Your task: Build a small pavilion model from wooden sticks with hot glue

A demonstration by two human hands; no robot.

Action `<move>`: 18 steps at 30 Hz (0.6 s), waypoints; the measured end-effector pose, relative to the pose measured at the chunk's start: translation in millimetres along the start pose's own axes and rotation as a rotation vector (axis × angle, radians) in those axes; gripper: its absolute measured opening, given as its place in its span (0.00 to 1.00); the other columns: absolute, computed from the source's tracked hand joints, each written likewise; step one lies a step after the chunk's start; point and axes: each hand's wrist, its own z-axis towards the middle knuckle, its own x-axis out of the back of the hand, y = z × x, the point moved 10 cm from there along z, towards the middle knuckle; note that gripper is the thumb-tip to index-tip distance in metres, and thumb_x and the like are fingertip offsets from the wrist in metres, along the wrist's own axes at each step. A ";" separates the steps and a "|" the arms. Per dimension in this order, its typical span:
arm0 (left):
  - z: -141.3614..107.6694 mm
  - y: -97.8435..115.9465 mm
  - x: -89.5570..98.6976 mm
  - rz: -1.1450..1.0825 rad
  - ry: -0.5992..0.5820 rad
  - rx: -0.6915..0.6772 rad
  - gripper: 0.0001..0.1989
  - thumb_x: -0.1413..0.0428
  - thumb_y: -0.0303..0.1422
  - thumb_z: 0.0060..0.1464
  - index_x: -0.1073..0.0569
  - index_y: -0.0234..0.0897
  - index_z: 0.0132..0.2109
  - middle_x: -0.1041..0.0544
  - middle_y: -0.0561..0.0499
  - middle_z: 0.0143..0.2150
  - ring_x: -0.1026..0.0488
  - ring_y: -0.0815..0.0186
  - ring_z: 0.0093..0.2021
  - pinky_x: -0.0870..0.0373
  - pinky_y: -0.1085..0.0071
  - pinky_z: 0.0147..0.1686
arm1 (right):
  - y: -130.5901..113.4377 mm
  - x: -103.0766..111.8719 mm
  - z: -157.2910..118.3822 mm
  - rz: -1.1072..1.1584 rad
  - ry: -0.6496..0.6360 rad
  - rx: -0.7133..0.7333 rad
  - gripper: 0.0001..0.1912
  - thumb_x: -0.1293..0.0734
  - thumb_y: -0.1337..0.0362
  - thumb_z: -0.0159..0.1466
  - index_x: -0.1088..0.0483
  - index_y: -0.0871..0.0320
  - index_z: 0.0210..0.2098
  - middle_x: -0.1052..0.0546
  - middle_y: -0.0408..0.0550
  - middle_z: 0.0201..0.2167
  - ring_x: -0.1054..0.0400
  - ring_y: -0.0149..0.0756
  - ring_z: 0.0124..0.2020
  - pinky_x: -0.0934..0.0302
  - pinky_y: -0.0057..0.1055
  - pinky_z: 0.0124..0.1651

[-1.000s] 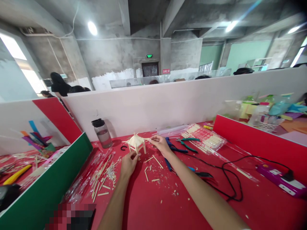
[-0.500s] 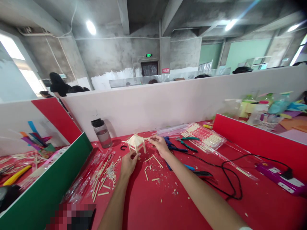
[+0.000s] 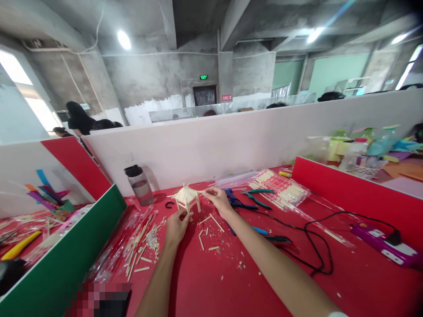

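A small pavilion model of pale wooden sticks (image 3: 186, 196) with a peaked roof and thin legs stands on the red tabletop. My left hand (image 3: 177, 223) is closed at its front, thumb and fingers pinching the lower end of a front leg. To the right of the roof, my right hand (image 3: 216, 199) pinches the tip of a stick that juts out from the roof edge. Cut stick pieces (image 3: 216, 222) and small chips lie on the table just in front of the model.
A water bottle (image 3: 139, 185) stands at the back left. Loose sticks (image 3: 135, 255) lie left of my arm. Green-handled pliers (image 3: 259, 198), packaged sticks (image 3: 280, 187), a black cable (image 3: 317, 229) and a purple power strip (image 3: 380, 240) are on the right. Green (image 3: 76, 246) and red dividers flank the table.
The camera view has shifted very slightly. Both hands keep the same hold on the model.
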 end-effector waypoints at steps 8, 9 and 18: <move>-0.1 2.3 0.9 -0.007 -0.001 -0.015 0.17 0.46 0.45 0.56 0.29 0.38 0.25 0.24 0.54 0.24 0.28 0.65 0.27 0.38 0.74 0.30 | 3.1 -0.9 2.5 -0.009 0.003 0.007 0.20 0.25 0.51 0.45 0.28 0.57 0.32 0.22 0.47 0.28 0.29 0.37 0.28 0.37 0.28 0.25; -0.2 2.1 0.6 -0.012 -0.004 -0.017 0.17 0.46 0.45 0.56 0.29 0.38 0.26 0.24 0.54 0.24 0.28 0.65 0.27 0.37 0.74 0.30 | 3.3 -1.0 2.8 -0.010 0.003 0.008 0.20 0.25 0.52 0.45 0.28 0.57 0.32 0.22 0.47 0.29 0.29 0.36 0.28 0.37 0.28 0.25; 1.4 -1.7 -0.3 -0.008 0.004 -0.031 0.17 0.46 0.45 0.56 0.26 0.38 0.28 0.22 0.53 0.26 0.27 0.65 0.28 0.37 0.74 0.30 | 5.0 -0.6 5.3 -0.044 -0.001 0.025 0.19 0.26 0.51 0.47 0.27 0.57 0.33 0.22 0.47 0.30 0.31 0.35 0.26 0.39 0.27 0.24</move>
